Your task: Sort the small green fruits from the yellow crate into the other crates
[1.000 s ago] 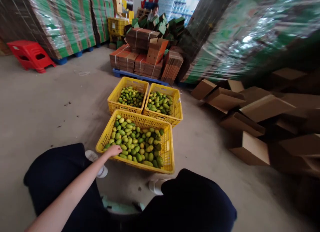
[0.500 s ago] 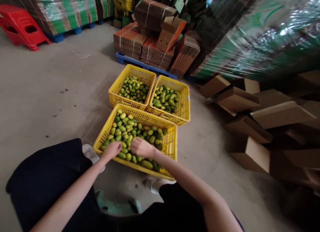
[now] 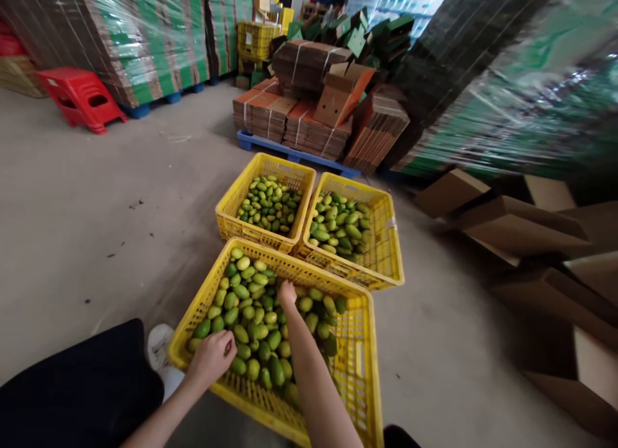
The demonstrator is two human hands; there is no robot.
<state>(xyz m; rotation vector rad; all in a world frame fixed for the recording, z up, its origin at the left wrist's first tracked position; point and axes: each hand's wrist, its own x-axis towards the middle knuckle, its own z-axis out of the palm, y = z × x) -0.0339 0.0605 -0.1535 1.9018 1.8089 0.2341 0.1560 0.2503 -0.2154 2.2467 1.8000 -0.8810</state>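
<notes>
In front of me a large yellow plastic crate (image 3: 328, 274) holds many oval green-to-yellow fruits (image 3: 248, 313) that look like small mangoes. Over its near left corner is my left hand (image 3: 215, 356), fingers curled together; whatever may be in them is hidden. My right hand (image 3: 288, 295) reaches to the far part of the same crate, closed above the fruits, and its fingertips cannot be seen. Touching or nearly touching behind stand two smaller crates: the left crate (image 3: 226, 206) holds smaller fruits, the right crate (image 3: 386, 242) larger green ones on its left side.
Flattened orange-brown cartons (image 3: 313, 123) are stacked on a blue pallet (image 3: 294, 155) behind the crates. Open cardboard boxes (image 3: 526, 223) lie piled on the right. A red stool (image 3: 84, 97) stands at the far left, before plastic-wrapped pallet loads (image 3: 149, 42).
My right hand has moved forward, to the far side of the front crate. My left hand stays by the near left part. The view has tilted up.
</notes>
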